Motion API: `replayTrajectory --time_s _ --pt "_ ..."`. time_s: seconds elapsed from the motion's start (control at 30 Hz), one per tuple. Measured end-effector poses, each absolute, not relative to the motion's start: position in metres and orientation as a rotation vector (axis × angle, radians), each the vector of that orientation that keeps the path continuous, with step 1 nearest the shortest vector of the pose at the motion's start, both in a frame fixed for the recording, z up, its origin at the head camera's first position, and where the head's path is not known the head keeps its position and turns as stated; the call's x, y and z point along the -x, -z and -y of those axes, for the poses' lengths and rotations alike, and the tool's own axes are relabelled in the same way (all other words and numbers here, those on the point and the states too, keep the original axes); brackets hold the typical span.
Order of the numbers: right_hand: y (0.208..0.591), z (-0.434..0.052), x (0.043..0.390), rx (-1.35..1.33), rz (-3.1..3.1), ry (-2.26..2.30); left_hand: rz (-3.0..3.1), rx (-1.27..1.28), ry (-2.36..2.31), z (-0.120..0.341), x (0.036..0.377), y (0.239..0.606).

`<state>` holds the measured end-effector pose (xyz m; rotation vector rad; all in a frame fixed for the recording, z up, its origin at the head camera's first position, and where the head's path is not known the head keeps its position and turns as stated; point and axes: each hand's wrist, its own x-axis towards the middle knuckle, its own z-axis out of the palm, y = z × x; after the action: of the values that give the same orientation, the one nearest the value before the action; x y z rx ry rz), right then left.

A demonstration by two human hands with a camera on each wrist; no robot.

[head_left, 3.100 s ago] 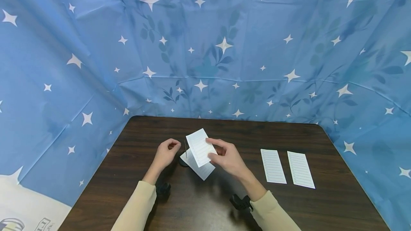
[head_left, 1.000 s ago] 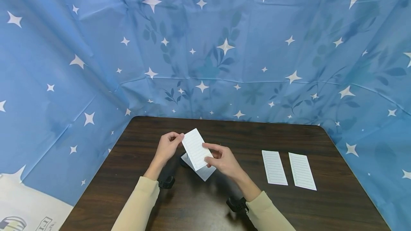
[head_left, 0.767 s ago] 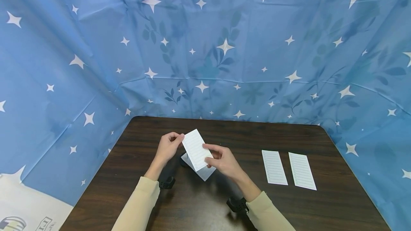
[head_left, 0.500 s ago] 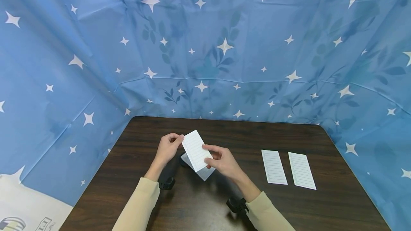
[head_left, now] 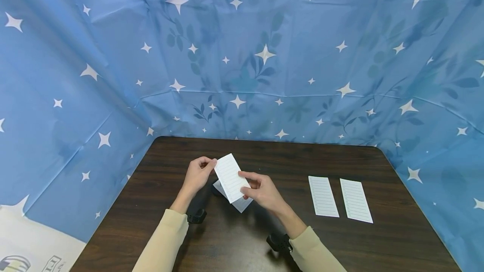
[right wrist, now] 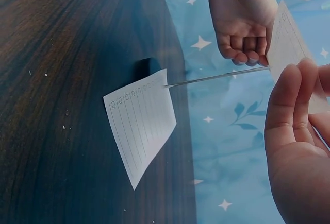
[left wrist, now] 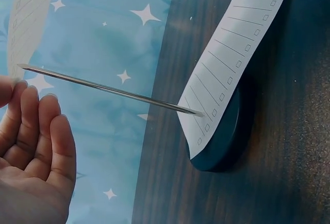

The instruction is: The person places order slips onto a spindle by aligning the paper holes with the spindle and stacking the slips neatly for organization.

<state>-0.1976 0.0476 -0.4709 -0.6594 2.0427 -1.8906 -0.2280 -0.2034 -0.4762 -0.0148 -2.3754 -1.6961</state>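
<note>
A lined paper slip (head_left: 230, 179) is held up between both hands in the head view. My left hand (head_left: 196, 176) pinches its upper left corner, while my right hand (head_left: 265, 191) grips its right edge between thumb and fingers. Below it stands a bill spike with a black round base (left wrist: 223, 149) and a thin metal spike (left wrist: 111, 89). Another lined slip (right wrist: 140, 126) is pierced near one end and rests low on the spike, tilted over the base. The spike's tip meets the held slip near the left fingertips; whether it pierces the paper I cannot tell.
Two more lined slips, one (head_left: 323, 196) beside the other (head_left: 356, 200), lie flat on the right of the dark wooden table (head_left: 287, 158). A blue star-patterned curtain (head_left: 242, 53) hangs behind and to the left. A white printed cloth (head_left: 38, 238) shows at lower left.
Since the earliest frame, the held slip has moved slightly left and my left hand has taken its corner. Over the last second the slip has sunk very slightly; the hands barely move.
</note>
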Motion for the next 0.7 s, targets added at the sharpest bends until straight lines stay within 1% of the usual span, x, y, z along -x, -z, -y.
replayTrajectory --time_s 0.4,0.7 --pt "0.478 -0.047 0.197 0.666 -2.072 1.878 2.405 0.062 1.600 0.205 0.230 0.487" --pt "0.482 -0.047 0.197 0.642 -2.049 1.895 2.432 0.061 1.630 0.207 0.231 0.491"
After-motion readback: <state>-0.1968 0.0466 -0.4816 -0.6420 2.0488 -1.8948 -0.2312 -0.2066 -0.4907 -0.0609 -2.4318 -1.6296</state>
